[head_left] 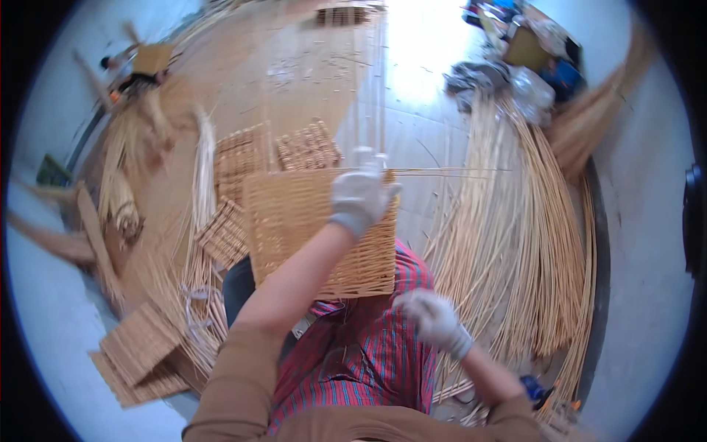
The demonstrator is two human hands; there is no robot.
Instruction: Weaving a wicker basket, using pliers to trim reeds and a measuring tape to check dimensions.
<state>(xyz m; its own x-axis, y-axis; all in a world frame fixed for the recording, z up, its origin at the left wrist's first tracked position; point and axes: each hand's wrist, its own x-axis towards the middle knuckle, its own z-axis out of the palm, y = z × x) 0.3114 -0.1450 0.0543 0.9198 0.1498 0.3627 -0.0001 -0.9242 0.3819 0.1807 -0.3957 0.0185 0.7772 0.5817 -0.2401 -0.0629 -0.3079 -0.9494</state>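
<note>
A woven wicker panel [294, 221] rests across my lap, with long upright canes rising from its far edge. My left hand [361, 195], in a white glove, reaches over it and is closed on its far right edge. From beside those fingers, thin strands [449, 172] stick out to the right. My right hand [434, 320], also gloved, hovers just off the near right corner of the panel, apart from it. Motion smears its fingers, and I cannot make out anything in them. A striped red cloth [383, 353] covers my lap below the panel.
Long loose canes [545, 272] lie spread on the floor to my right. Small woven pieces [309, 146] lie beyond the panel, and flat woven panels [140, 342] are stacked at the left. Cane bundles [121, 199] stand at the left; plastic bags [530, 96] sit far right.
</note>
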